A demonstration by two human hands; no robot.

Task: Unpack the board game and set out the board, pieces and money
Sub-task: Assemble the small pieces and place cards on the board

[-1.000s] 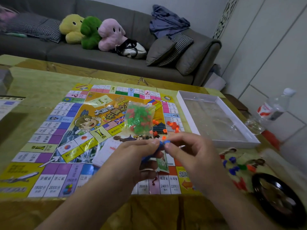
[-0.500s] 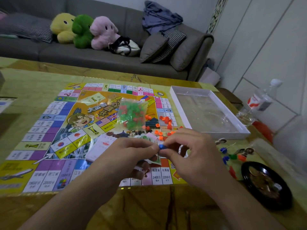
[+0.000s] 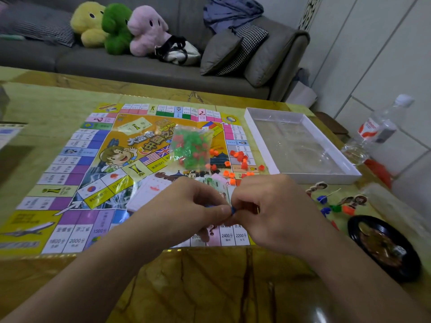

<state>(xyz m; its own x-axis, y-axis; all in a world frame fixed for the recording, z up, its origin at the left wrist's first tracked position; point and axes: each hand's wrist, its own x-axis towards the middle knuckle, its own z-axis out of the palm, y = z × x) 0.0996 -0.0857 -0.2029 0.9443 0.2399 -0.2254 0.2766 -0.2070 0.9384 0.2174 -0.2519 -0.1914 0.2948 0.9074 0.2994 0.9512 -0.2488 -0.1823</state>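
Note:
The game board lies unfolded on the table. On it sit a clear bag of green and red pieces, loose orange houses, a stack of cards and paper money. Over the board's near edge my left hand and my right hand meet, both pinching a small blue piece between fingertips. Character pawns with coloured stands lie on the table to the right.
A white box tray stands right of the board. A black dish sits at the near right, with a plastic bottle beyond the tray. A grey sofa with plush toys runs behind the table.
The camera has dipped and shifted slightly. Both hands stay together on the blue piece, drawn a little closer to me over the board's near edge.

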